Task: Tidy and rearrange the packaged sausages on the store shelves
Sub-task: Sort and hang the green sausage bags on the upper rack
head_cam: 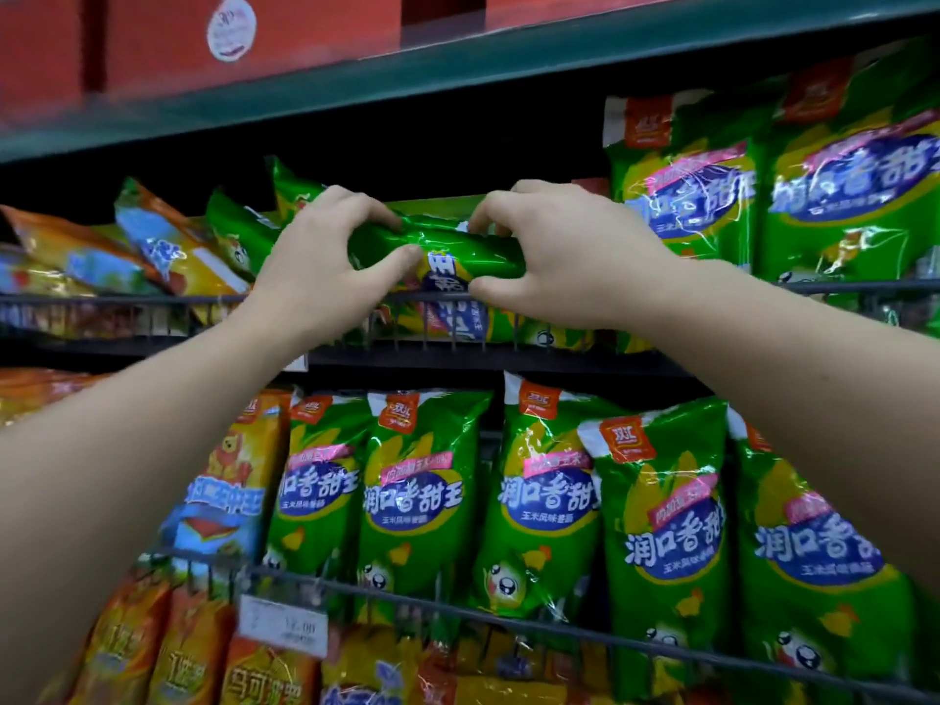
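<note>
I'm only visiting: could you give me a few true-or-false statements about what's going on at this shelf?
1. The left hand and the right hand both grip one green pack. True.
2. That pack stands upright. False: it lies sideways.
3. The top shelf holds red boxes. True.
4. The orange packs at the left stand neatly upright. False: they lean over, tilted.

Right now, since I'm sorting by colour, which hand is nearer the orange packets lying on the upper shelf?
Left. The left hand grips one end of the green packet, just right of the orange packets; the right hand holds the other end, farther right.
</note>
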Motion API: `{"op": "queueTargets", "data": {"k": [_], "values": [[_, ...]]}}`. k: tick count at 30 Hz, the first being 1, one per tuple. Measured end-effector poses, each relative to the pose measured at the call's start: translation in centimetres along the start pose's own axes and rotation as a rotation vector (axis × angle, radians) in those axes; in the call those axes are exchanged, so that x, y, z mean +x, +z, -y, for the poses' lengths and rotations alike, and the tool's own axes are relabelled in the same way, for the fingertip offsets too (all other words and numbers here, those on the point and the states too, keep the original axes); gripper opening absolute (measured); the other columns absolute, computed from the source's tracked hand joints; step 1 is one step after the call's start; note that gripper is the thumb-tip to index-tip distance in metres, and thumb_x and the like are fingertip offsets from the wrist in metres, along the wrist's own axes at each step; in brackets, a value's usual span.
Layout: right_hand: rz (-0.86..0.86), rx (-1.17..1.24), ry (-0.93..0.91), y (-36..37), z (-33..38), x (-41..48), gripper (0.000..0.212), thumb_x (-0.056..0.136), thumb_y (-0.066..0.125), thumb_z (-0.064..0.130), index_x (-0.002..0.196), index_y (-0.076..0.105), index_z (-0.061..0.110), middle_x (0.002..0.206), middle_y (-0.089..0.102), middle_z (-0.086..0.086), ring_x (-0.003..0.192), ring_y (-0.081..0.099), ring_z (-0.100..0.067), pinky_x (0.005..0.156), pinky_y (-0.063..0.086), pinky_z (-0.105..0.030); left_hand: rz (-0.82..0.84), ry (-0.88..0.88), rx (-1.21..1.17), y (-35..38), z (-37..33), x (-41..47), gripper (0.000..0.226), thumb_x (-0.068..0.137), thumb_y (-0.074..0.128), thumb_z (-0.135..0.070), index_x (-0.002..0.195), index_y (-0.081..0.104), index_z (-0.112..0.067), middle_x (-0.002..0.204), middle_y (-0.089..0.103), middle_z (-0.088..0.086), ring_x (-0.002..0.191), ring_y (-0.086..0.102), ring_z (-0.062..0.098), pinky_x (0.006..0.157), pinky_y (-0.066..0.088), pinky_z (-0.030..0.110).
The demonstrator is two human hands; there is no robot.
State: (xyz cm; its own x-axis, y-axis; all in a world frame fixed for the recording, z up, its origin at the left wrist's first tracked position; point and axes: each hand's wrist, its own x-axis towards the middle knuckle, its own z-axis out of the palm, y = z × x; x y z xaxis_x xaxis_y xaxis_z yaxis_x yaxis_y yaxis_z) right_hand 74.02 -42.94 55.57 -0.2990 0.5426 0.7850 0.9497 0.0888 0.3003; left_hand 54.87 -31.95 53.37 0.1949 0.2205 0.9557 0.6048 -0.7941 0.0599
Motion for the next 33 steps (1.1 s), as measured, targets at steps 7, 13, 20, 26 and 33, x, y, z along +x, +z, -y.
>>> {"op": "queueTargets", "data": {"k": [7, 13, 20, 26, 33], "values": [[0.032, -0.018, 0.124, 1.5, 1.3, 2.5, 0.055, 0.081, 0.060, 0.061, 0.128, 0.053, 0.034, 0.121, 0.055, -0.004, 0.111, 0.055, -0.028, 0.088, 0.050, -0.042, 0.040, 0.071, -0.093, 0.0, 3.1, 0.9, 0.050, 0.084, 0.060, -0.054, 0.119, 0.062, -0.019, 0.126, 0.046, -0.006, 0.123, 0.038, 0.015, 0.099, 0.026, 0.024], [0.096, -0.012, 0.202, 1.8, 1.8, 2.9, 0.075, 0.076, 0.064, 0.070, 0.138, 0.051, 0.029, 0.133, 0.060, -0.003, 0.121, 0.054, -0.025, 0.098, 0.049, -0.039, 0.060, 0.143, -0.160, 0.2, 5.2, 1.8, 0.063, 0.081, 0.047, -0.067, 0.127, 0.055, -0.026, 0.126, 0.045, -0.020, 0.122, 0.035, 0.010, 0.095, 0.028, 0.028], [0.022, 0.099, 0.270, 1.8, 1.8, 2.8, 0.063, 0.078, 0.071, 0.058, 0.133, 0.054, 0.031, 0.130, 0.055, 0.004, 0.092, 0.049, -0.008, 0.071, 0.043, -0.015, 0.065, 0.107, -0.222, 0.1, 6.0, 2.3, 0.065, 0.086, 0.027, -0.072, 0.132, 0.048, -0.031, 0.133, 0.051, -0.012, 0.126, 0.043, 0.016, 0.098, 0.040, 0.047], [-0.076, 0.233, 0.356, 1.1, 1.5, 2.6, 0.046, 0.080, 0.074, 0.049, 0.118, 0.062, 0.025, 0.097, 0.063, 0.014, 0.075, 0.060, 0.006, 0.058, 0.045, -0.010, 0.093, 0.049, -0.187, 0.2, 5.8, 2.3, 0.059, 0.089, 0.032, -0.068, 0.136, 0.042, -0.033, 0.131, 0.054, -0.007, 0.120, 0.048, 0.022, 0.085, 0.038, 0.041], [-0.233, 0.365, 0.406, 0.8, 0.3, 2.2, 0.039, 0.080, 0.076, 0.047, 0.109, 0.066, 0.023, 0.099, 0.070, 0.006, 0.093, 0.065, -0.014, 0.086, 0.054, -0.041, 0.100, 0.040, -0.129, 0.2, 5.2, 2.3, 0.061, 0.088, 0.054, -0.064, 0.139, 0.038, -0.036, 0.143, 0.048, -0.011, 0.123, 0.050, 0.020, 0.090, 0.042, 0.039]]}}
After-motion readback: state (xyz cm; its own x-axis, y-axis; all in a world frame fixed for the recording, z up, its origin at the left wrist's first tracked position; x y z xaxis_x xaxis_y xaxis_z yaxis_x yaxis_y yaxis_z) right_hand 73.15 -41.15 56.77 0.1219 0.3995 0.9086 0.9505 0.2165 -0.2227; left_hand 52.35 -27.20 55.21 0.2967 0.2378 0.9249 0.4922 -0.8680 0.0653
